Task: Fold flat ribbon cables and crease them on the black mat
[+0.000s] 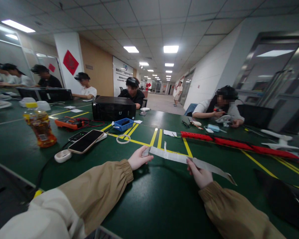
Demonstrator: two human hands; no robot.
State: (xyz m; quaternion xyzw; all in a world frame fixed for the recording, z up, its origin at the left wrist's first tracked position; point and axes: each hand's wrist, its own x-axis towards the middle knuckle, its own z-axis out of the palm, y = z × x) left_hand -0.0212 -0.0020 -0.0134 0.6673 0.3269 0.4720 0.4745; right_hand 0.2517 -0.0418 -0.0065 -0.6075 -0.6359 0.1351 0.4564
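A long, flat, pale grey strip (pixel 170 156) with fine markings stretches between my two hands above the green table (pixel 151 199). Its kind is not plain from here. My left hand (pixel 141 158) pinches the strip's left end between thumb and fingers. Farther along, my right hand (pixel 200 172) is closed on it, and the free right end curves past that hand to a darker tip. A small white tab (pixel 165 146) stands up from the strip's upper edge. Beyond my left hand, a white ring-shaped roll (pixel 123 139) lies on the table.
Left are a drink bottle (pixel 40 124), an orange multimeter (pixel 68 122) and a phone (pixel 86 141). A blue tray (pixel 124 123) sits before a black box (pixel 114 108). Red strips (pixel 234 143) cross the right side. A co-worker (pixel 220 106) sits at right, others behind.
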